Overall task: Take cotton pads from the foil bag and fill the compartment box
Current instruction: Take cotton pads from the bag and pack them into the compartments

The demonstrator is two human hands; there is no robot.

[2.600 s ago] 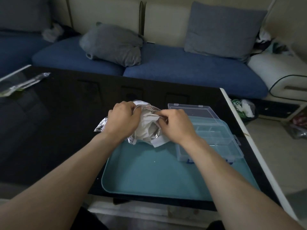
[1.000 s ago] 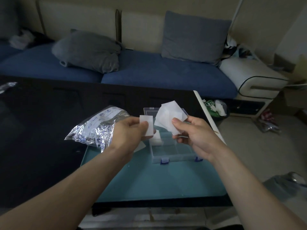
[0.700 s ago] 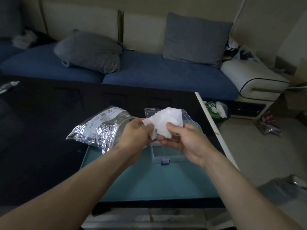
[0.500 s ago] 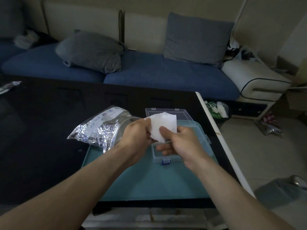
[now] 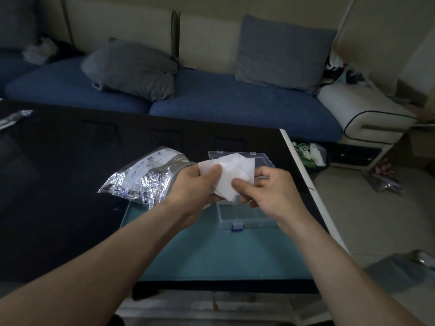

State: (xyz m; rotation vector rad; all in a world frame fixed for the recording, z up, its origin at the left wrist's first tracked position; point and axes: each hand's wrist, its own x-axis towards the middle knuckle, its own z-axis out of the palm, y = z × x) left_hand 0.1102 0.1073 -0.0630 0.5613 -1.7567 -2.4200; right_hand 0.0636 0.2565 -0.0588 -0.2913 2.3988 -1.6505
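black table [image 5: 58,184] | both hands pinch cotton pads [image 5: 229,175] above compartment box [image 5: 244,215]

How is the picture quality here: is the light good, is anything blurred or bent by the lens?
Head view: the room is dim and the black table is almost featureless; the white cotton pads and the foil bag are the brightest parts, the foil showing small glints. Both hands, left hand and right hand, look sharp. The wide lens bends the table edge and sofa line.
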